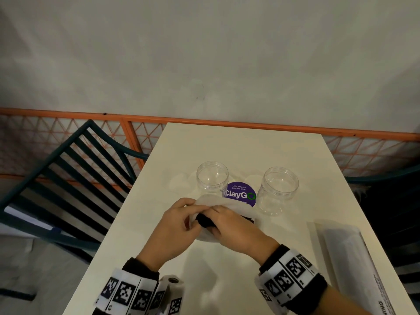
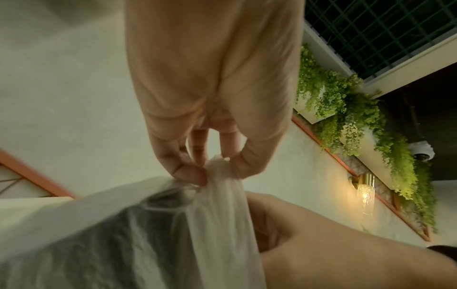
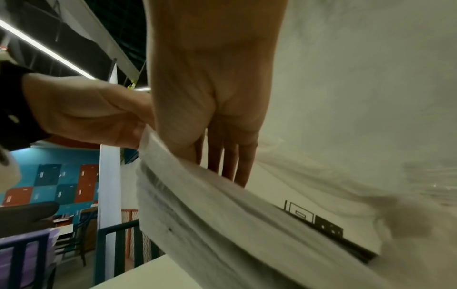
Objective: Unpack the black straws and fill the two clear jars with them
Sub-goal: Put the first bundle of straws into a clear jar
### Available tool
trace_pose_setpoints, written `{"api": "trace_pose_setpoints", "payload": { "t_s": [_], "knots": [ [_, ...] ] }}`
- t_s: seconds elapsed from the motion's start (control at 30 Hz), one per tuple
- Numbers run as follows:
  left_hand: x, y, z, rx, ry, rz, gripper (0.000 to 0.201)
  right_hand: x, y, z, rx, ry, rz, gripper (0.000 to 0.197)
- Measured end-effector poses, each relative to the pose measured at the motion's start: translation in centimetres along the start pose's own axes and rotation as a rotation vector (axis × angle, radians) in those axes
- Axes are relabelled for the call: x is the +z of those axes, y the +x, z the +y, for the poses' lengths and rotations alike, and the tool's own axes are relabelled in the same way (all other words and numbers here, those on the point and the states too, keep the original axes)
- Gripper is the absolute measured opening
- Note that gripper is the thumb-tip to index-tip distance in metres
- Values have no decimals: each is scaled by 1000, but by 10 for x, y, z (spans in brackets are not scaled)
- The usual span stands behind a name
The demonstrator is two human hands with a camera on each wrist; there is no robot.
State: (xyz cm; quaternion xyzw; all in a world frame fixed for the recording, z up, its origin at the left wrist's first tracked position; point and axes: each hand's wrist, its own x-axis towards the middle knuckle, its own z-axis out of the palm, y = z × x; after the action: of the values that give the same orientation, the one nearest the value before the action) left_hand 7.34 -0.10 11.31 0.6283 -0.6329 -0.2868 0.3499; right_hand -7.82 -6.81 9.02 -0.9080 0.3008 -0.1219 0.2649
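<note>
Two empty clear jars stand open on the cream table [image 1: 227,144]: the left jar [image 1: 212,177] and the right jar [image 1: 278,189]. In front of them both hands hold a translucent white plastic bag [image 1: 218,201] with a bundle of black straws [image 1: 203,220] inside. My left hand [image 1: 193,212] pinches the gathered bag end, seen close in the left wrist view as the left hand [image 2: 215,170] on the bag [image 2: 123,234]. My right hand [image 1: 216,221] grips the bag round the bundle. In the right wrist view the right hand [image 3: 212,162] holds the bag [image 3: 222,224], with straws [image 3: 346,242] dark through it.
A purple ClayGo sticker [image 1: 239,194] lies between the jars. A second long translucent pack [image 1: 347,246] lies near the table's right edge. A dark slatted chair [image 1: 68,178] stands left of the table, and an orange rail [image 1: 250,125] runs behind it.
</note>
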Motion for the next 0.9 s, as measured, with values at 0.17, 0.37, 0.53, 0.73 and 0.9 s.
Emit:
{"api": "trace_pose_setpoints", "payload": {
  "t_s": [0.17,0.37,0.53,0.73,0.9],
  "knots": [
    [2,0,13,58,-62,-19,41,-3,-2,-6,8,-173,-16,25],
    [-6,7,20,143,-330,-39,22,-10,-10,3,46,72,125,29],
    [-25,13,-12,15,5,77,48,-15,-25,31,222,415,157,29],
    [-21,14,-32,-149,-177,-168,60,-20,-40,49,305,540,180,28],
    [-8,9,-29,-147,-433,25,34,-20,-48,54,325,636,161,40]
  ]
}}
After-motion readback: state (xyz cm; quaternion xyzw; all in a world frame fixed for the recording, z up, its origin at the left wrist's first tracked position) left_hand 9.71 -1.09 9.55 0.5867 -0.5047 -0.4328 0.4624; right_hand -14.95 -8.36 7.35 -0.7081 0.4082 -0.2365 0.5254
